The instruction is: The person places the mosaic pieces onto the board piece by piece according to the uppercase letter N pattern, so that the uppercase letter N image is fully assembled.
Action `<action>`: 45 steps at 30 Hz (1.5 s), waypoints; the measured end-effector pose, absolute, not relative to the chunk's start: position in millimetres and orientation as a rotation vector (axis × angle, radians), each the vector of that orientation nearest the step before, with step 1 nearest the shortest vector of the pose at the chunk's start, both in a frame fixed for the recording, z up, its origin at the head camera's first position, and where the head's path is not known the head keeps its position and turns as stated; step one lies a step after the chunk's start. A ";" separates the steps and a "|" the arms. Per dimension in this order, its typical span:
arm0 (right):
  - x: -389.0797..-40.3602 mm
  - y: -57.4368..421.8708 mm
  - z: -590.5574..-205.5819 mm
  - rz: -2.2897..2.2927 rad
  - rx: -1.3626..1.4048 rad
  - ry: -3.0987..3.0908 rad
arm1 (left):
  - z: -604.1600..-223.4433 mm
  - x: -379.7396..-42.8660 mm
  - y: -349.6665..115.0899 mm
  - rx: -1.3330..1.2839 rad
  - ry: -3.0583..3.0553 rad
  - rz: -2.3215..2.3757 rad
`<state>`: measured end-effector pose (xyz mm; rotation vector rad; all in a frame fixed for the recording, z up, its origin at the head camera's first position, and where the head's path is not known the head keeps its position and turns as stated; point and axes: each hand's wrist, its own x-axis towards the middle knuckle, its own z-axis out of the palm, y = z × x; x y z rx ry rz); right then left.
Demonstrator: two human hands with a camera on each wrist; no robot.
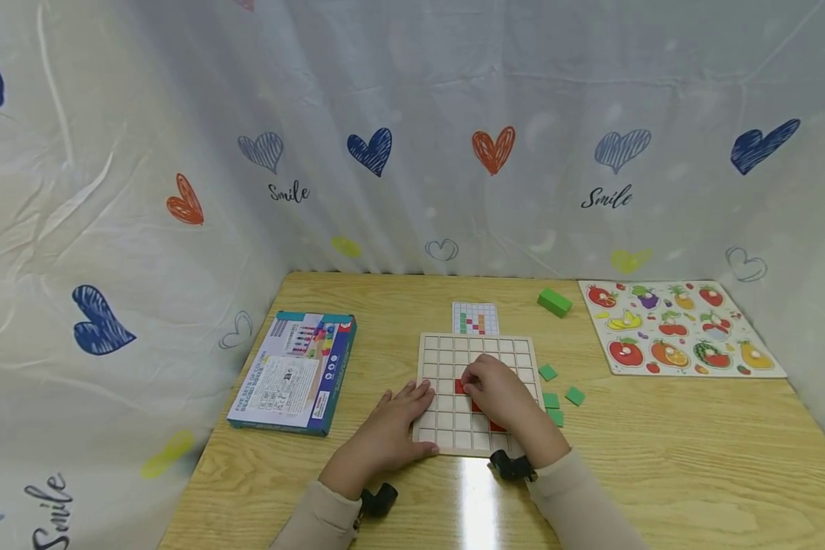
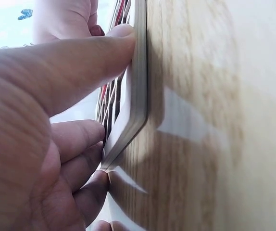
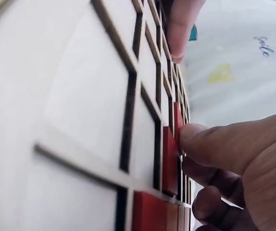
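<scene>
A wooden grid board [image 1: 447, 419] lies on the table, with several red square tiles [image 1: 497, 427] set in its cells. My left hand [image 1: 392, 431] rests spread over the board's left edge, its thumb [image 2: 92, 60] on the front rim in the left wrist view. Over the middle of the board, my right hand [image 1: 498, 391] pinches a red tile [image 3: 178, 120] between thumb and fingers. That tile is partly hidden by the fingertips. Another red tile [image 3: 169, 156] sits nearer in the right wrist view. Behind the board lies a small pattern card [image 1: 475, 318].
Several green tiles [image 1: 574, 396] lie right of the board. A green block [image 1: 554, 302] stands at the back. A boxed set [image 1: 292, 374] lies at left, a fruit puzzle board [image 1: 681, 328] at right. A patterned curtain [image 1: 412, 206] hangs behind the table.
</scene>
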<state>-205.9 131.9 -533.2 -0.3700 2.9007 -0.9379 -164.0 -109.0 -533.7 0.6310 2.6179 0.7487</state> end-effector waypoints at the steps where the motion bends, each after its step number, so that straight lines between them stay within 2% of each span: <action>1: -206.0 131.7 -532.8 -0.924 -0.376 2.905 | -533.3 -164.2 -108.9 0.632 2.617 0.750; 9: -204.2 131.2 -530.4 -0.911 -0.371 2.915 | -533.5 -165.4 -108.4 0.627 2.613 0.750; 15: -186.0 143.6 -526.6 -1.059 -0.330 2.974 | -535.1 -165.2 -107.9 0.608 2.605 0.754; 19: -170.5 176.5 -516.8 -1.234 -0.193 3.074 | -535.9 -165.2 -106.8 0.606 2.599 0.761; 22: -162.2 213.2 -513.7 -1.293 0.032 3.101 | -535.5 -164.8 -106.6 0.608 2.598 0.762; 28: -145.8 276.6 -530.4 -1.189 0.376 3.017 | -532.0 -163.9 -107.4 0.598 2.589 0.770; 33: -140.2 292.4 -546.4 -1.096 0.310 2.976 | -532.7 -165.0 -108.2 0.597 2.590 0.770; 45: -138.2 286.5 -549.0 -1.030 0.287 2.999 | -536.1 -164.5 -108.1 0.608 2.591 0.786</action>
